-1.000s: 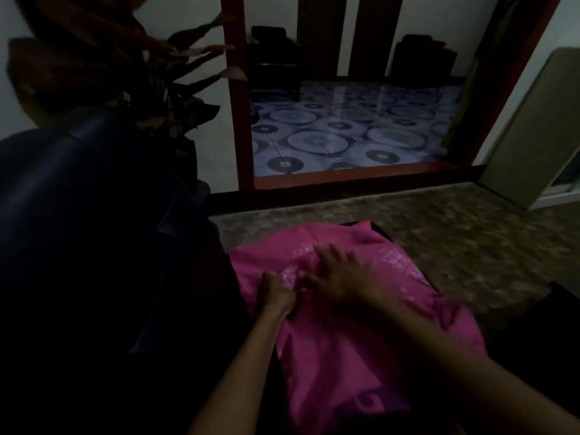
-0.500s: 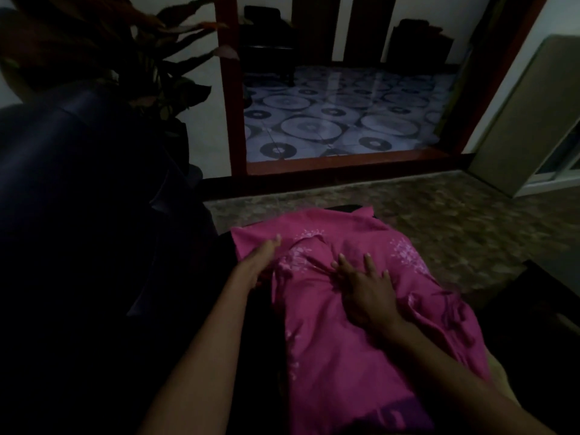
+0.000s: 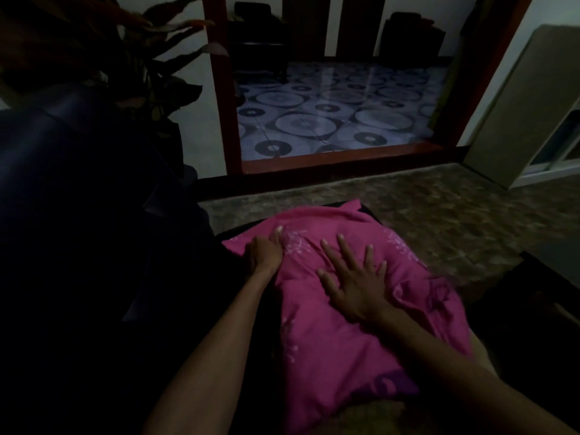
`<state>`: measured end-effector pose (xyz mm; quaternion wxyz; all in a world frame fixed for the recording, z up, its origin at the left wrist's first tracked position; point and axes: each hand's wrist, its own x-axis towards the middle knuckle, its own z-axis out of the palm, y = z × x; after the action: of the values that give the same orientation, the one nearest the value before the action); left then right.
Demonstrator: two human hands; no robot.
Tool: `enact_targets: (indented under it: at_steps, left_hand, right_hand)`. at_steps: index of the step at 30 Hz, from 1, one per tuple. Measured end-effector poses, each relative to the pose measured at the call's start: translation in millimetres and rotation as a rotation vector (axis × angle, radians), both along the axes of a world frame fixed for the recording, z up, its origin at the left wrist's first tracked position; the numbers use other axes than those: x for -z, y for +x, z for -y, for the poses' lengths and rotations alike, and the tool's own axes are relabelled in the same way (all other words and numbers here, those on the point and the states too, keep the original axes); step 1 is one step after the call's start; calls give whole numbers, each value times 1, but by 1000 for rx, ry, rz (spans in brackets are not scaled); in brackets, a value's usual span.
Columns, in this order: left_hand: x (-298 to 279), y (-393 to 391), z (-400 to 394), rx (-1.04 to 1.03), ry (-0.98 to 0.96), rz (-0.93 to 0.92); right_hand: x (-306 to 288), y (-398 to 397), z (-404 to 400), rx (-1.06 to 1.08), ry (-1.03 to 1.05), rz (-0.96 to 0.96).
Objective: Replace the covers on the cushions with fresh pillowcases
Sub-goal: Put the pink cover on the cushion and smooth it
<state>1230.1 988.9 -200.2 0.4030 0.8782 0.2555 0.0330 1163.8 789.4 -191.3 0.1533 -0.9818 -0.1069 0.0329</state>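
The right hand [image 3: 356,285] lies flat with its fingers [image 3: 344,250] spread wide, palm pressing the top of the plump pink fabric cushion with a faint white floral print [image 3: 361,324]. The left hand [image 3: 264,252] rests at the cushion's far left edge, fingers close together and straight, laid against the soft, creased cloth. The cushion sits on a dark seat in the near middle, right of a dark glossy leather sofa arm [image 3: 59,171]. Beyond lie mottled brown floor [image 3: 439,211] and a red wooden door frame [image 3: 229,120].
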Motion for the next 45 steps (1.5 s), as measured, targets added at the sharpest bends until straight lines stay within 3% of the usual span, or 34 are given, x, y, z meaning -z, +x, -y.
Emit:
enact_targets:
  at_steps: [6, 10, 14, 19, 24, 30, 33, 36, 38, 40, 45]
  left_hand:
    - [-4, -11, -4, 45, -108, 101]
    - [0, -25, 7, 120, -221, 65]
    - [19, -18, 9, 75, -162, 152]
    - [27, -6, 9, -11, 8, 145]
    - [21, 10, 2, -100, -79, 250]
    - [22, 2, 1, -114, -44, 381]
    - [6, -27, 34, -127, -89, 438]
    - [26, -52, 66, 59, 68, 331]
    - [36, -52, 65, 153, 133, 151]
    - [31, -56, 61, 223, 114, 15]
    - [21, -77, 77, 221, 55, -71]
  right_hand:
    - [-13, 18, -22, -27, -132, -104]
    - [-35, 50, -34, -93, -94, -7]
    - [-16, 67, -41, -143, -129, -53]
    - [5, 57, -41, -133, -193, 56]
    - [16, 41, -34, -122, -153, 147]
    - [5, 25, -26, -87, -158, 19]
    - [2, 20, -14, 35, -167, -9]
    - [10, 9, -4, 112, -198, 37]
    - [15, 7, -4, 123, -178, 55]
    - [15, 7, -6, 121, -158, 42]
    - [7, 3, 1, 63, -173, 3]
